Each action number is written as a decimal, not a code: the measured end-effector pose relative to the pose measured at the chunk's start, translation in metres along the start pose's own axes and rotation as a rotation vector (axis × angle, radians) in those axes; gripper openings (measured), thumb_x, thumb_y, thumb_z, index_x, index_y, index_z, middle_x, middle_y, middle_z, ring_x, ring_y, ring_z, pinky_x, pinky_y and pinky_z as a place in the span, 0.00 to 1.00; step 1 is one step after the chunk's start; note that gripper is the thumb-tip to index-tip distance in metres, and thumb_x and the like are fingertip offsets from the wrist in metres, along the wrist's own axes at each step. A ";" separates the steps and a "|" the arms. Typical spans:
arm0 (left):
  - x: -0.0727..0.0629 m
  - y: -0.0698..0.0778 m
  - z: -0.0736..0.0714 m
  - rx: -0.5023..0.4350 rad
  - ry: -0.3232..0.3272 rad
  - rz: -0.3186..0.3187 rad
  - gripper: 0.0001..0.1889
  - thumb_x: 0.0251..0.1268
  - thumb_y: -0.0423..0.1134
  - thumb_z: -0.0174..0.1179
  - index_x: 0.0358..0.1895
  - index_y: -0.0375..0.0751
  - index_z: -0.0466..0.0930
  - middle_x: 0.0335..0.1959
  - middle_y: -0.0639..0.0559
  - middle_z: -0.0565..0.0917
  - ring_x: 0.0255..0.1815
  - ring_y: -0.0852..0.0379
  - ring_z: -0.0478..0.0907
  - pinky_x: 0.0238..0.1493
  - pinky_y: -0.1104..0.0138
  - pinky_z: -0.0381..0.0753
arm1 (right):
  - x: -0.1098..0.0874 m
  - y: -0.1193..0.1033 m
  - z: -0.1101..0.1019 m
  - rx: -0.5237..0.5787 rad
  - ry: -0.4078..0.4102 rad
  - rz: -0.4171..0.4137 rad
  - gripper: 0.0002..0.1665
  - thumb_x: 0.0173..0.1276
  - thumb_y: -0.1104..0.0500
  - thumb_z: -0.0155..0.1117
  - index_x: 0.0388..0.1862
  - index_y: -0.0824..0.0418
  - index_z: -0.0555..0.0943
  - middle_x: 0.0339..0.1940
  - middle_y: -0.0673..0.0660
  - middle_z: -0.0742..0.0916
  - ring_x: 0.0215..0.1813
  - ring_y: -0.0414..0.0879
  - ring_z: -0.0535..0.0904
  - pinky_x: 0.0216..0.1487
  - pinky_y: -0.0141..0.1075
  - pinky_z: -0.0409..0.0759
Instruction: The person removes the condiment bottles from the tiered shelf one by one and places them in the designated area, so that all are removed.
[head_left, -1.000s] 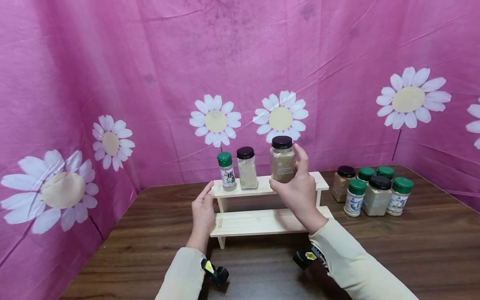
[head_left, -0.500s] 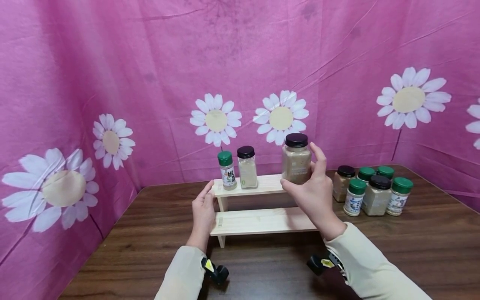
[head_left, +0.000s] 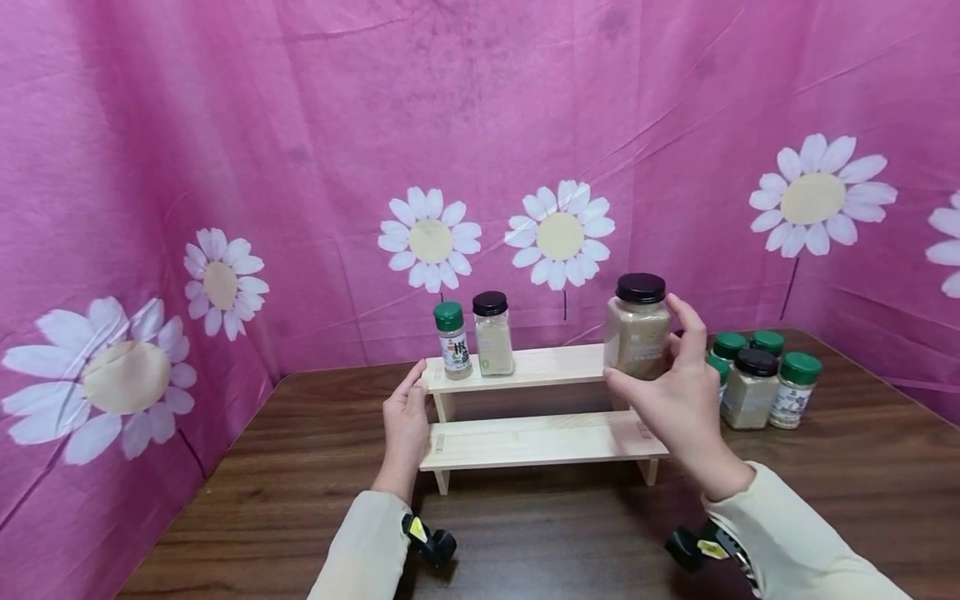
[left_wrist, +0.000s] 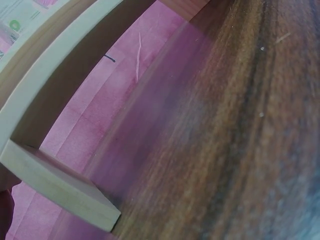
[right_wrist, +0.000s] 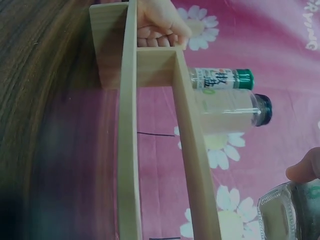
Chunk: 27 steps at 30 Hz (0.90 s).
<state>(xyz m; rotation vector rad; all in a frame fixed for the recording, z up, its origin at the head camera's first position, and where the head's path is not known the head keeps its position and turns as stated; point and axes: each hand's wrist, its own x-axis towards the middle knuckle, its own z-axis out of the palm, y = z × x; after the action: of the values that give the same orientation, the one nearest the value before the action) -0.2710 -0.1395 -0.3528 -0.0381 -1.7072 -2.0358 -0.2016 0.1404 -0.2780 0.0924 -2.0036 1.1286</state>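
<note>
My right hand (head_left: 684, 396) grips a large spice jar (head_left: 637, 333) with a black lid and brownish powder, thumb on one side, fingers on the other. It is upright at the right end of the upper shelf; in the right wrist view the jar's base (right_wrist: 277, 215) shows apart from the board. My left hand (head_left: 406, 421) holds the left end of the two-tier wooden rack (head_left: 540, 440), its fingers (right_wrist: 156, 39) curled by the end piece. A green-capped shaker (head_left: 453, 343) and a smaller black-lidded jar (head_left: 493, 335) stand on the upper shelf's left.
Several more jars stand on the brown wooden table (head_left: 300, 475) right of the rack, including a black-lidded jar (head_left: 750, 392) and a green-capped shaker (head_left: 795, 392). My right hand partly hides that group. A pink flowered cloth (head_left: 322, 150) hangs behind and beside the table.
My right hand has carried the large jar rightward along the upper shelf, from its middle-right to its right end. The left hand has stayed at the rack's left end.
</note>
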 end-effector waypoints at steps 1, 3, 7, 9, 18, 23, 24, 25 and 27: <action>0.000 0.001 0.000 -0.005 -0.002 0.000 0.22 0.64 0.29 0.42 0.60 0.32 0.71 0.58 0.36 0.74 0.46 0.62 0.76 0.56 0.61 0.75 | 0.000 0.000 -0.003 -0.004 0.002 0.008 0.61 0.39 0.66 0.76 0.70 0.44 0.55 0.47 0.69 0.82 0.42 0.58 0.79 0.41 0.40 0.75; 0.000 0.001 0.000 -0.014 -0.004 -0.003 0.22 0.64 0.29 0.42 0.61 0.32 0.71 0.58 0.35 0.74 0.45 0.63 0.76 0.55 0.62 0.76 | 0.000 0.000 -0.009 -0.002 0.003 0.032 0.61 0.39 0.65 0.76 0.70 0.41 0.54 0.48 0.69 0.82 0.44 0.55 0.79 0.40 0.31 0.73; 0.000 0.001 0.000 -0.021 -0.001 -0.001 0.22 0.64 0.29 0.42 0.60 0.32 0.71 0.57 0.35 0.74 0.45 0.63 0.76 0.55 0.62 0.76 | 0.001 0.000 -0.020 -0.002 0.016 0.062 0.62 0.39 0.65 0.77 0.69 0.37 0.54 0.48 0.67 0.82 0.44 0.46 0.77 0.37 0.17 0.67; 0.000 0.001 0.000 -0.024 -0.001 -0.002 0.22 0.63 0.28 0.42 0.60 0.32 0.71 0.58 0.35 0.74 0.46 0.62 0.76 0.55 0.61 0.76 | 0.001 0.001 -0.025 -0.014 0.028 0.044 0.62 0.38 0.65 0.78 0.70 0.39 0.55 0.49 0.67 0.82 0.44 0.46 0.77 0.37 0.16 0.66; 0.002 0.002 0.000 -0.007 0.000 -0.002 0.21 0.65 0.29 0.43 0.60 0.33 0.71 0.59 0.36 0.73 0.50 0.56 0.75 0.57 0.57 0.73 | -0.002 0.006 -0.047 -0.026 0.060 0.062 0.63 0.34 0.68 0.78 0.69 0.43 0.57 0.47 0.68 0.81 0.38 0.16 0.66 0.36 0.13 0.65; 0.002 0.001 -0.001 0.009 0.007 -0.005 0.21 0.64 0.29 0.43 0.60 0.34 0.72 0.60 0.37 0.73 0.52 0.53 0.74 0.58 0.57 0.72 | -0.007 0.011 -0.054 -0.072 0.069 0.095 0.62 0.32 0.66 0.79 0.68 0.46 0.58 0.42 0.71 0.83 0.33 0.14 0.67 0.33 0.11 0.65; 0.002 0.001 -0.001 0.008 0.007 -0.007 0.21 0.64 0.29 0.43 0.60 0.34 0.72 0.60 0.37 0.73 0.53 0.53 0.74 0.58 0.57 0.72 | -0.008 0.013 -0.055 -0.078 0.068 0.105 0.62 0.32 0.66 0.79 0.67 0.47 0.58 0.42 0.71 0.83 0.33 0.14 0.66 0.33 0.10 0.65; 0.001 0.001 -0.001 0.010 0.007 -0.008 0.21 0.64 0.29 0.43 0.60 0.34 0.72 0.60 0.38 0.73 0.53 0.53 0.74 0.58 0.57 0.72 | -0.010 0.015 -0.056 -0.081 0.067 0.113 0.62 0.31 0.66 0.79 0.67 0.47 0.58 0.42 0.71 0.83 0.33 0.14 0.67 0.32 0.10 0.65; 0.001 0.001 0.000 0.006 0.006 -0.009 0.21 0.64 0.29 0.43 0.60 0.34 0.72 0.60 0.37 0.73 0.52 0.54 0.74 0.58 0.58 0.72 | -0.013 0.019 -0.058 -0.076 0.061 0.143 0.63 0.31 0.66 0.80 0.67 0.47 0.58 0.42 0.70 0.82 0.32 0.15 0.67 0.31 0.10 0.66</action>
<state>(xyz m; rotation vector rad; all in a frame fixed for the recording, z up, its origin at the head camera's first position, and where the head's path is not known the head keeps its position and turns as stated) -0.2715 -0.1403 -0.3519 -0.0228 -1.7132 -2.0351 -0.1657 0.1904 -0.2844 -0.1252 -2.0213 1.1280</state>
